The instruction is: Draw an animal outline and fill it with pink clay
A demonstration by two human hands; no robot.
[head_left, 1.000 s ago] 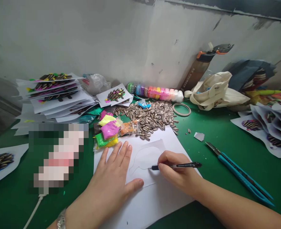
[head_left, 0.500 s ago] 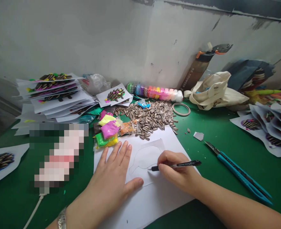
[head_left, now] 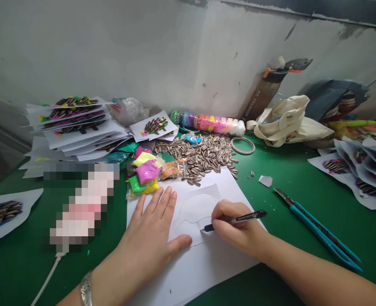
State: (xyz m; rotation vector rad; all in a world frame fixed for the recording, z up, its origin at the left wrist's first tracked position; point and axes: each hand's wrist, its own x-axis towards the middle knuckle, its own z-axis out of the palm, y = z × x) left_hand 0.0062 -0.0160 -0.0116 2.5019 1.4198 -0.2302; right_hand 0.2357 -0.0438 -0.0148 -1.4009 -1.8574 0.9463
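My right hand (head_left: 237, 227) grips a black pen (head_left: 247, 216), its tip down on a small sheet of paper (head_left: 183, 236). Drawn on that sheet is a curved, dome-like outline with two short lines below it, beside the pen tip. My left hand (head_left: 152, 227) lies flat with fingers spread, thumb on the small sheet and the other fingers on the larger white paper (head_left: 175, 276) beneath. Just beyond my left fingertips lie colored clay packets (head_left: 147, 171). A heap of striped sunflower seeds (head_left: 203, 155) sits behind the paper.
A blue utility knife (head_left: 321, 225) and a paper scrap (head_left: 266, 181) lie at right. Stacked seed pictures (head_left: 79, 138) stand at left, more at far right (head_left: 363, 170). A tape ring (head_left: 243, 145), canvas bag (head_left: 283, 123) and bottle (head_left: 262, 93) are along the wall.
The pen tip has moved slightly right and down, and the short lines under the outline are longer. My left hand stays flat in place.
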